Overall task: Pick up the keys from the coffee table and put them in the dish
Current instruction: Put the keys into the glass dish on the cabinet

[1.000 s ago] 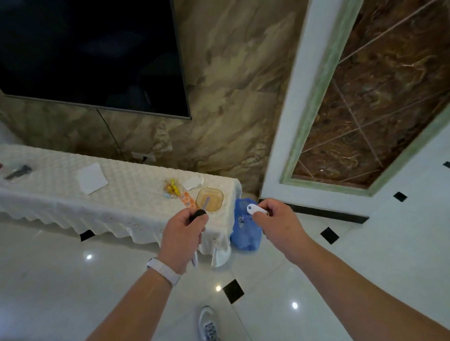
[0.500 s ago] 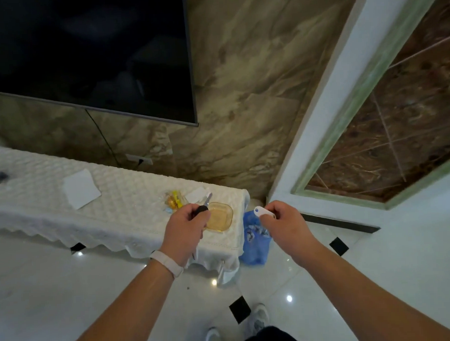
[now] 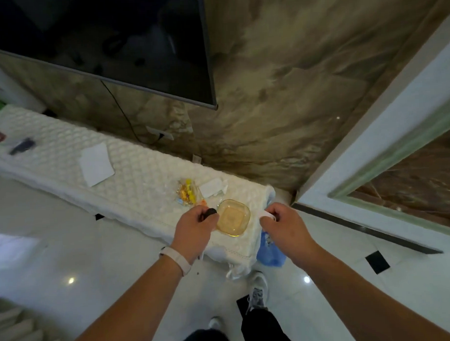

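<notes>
An amber glass dish sits empty on the right end of a long stand under a white quilted cloth. My left hand is closed around a black-headed key, just left of the dish, touching its rim. My right hand is closed on a white key fob, just right of the dish, over the cloth's end. Most of each key is hidden inside the fist.
A snack packet and a small white packet lie behind the dish. A white paper lies further left. A dark TV hangs above. A blue bag sits on the floor by the stand's end.
I have stepped closer to the stand. Both hands, still holding the key and the fob, have come forward and now flank the dish.
</notes>
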